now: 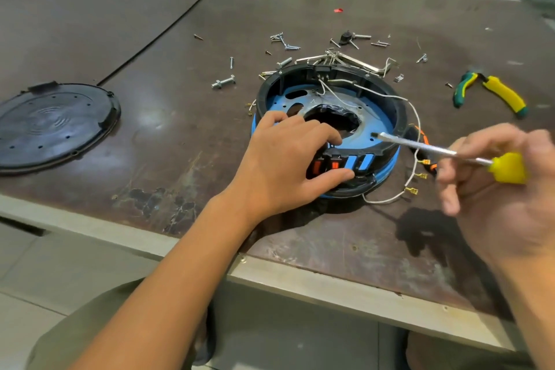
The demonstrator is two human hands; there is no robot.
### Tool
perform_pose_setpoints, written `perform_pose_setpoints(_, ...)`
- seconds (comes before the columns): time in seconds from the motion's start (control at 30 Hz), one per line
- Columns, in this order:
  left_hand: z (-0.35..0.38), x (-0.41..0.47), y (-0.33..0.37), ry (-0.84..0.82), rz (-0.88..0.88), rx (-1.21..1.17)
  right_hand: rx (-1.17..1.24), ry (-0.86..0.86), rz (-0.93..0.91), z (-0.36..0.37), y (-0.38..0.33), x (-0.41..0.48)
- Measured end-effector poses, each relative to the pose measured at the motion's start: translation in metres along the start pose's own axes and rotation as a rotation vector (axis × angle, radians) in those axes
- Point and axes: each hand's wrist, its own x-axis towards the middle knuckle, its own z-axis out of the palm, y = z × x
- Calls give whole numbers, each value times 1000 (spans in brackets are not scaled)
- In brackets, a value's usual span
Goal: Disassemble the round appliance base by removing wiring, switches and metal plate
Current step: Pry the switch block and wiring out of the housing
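The round appliance base (399,105), a black ring with blue trim, lies open on the table. Inside it sits a blue metal plate (372,112) with a large hole. Orange and blue rocker switches (345,164) line its near wall. My left hand (288,159) grips that near wall, fingers inside the ring and thumb under the switches. My right hand (498,189) holds a yellow-handled screwdriver (435,150), its tip over the plate's near right edge. White wires (416,117) with brass terminals trail out over the right rim.
A black round cover (54,126) lies at the left. Several loose screws, bolts and metal strips (330,58) are scattered behind the base. Green-and-yellow pliers (495,91) rest at the right. The table's near edge (300,279) runs below my arms.
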Motion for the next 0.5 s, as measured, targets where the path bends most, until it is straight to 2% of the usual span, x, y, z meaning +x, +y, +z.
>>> perform_pose_setpoints(0.13, 4, 0, -1, 25, 17, -9, 77, -72, 96, 6, 12, 2)
perform_pose_setpoints(0.3, 6, 1, 0, 81, 8, -28, 33, -51, 58, -2, 24, 6)
perform_pose_setpoints(0.5, 7, 1, 0, 69, 10, -33, -1, -85, -4, -3, 26, 8)
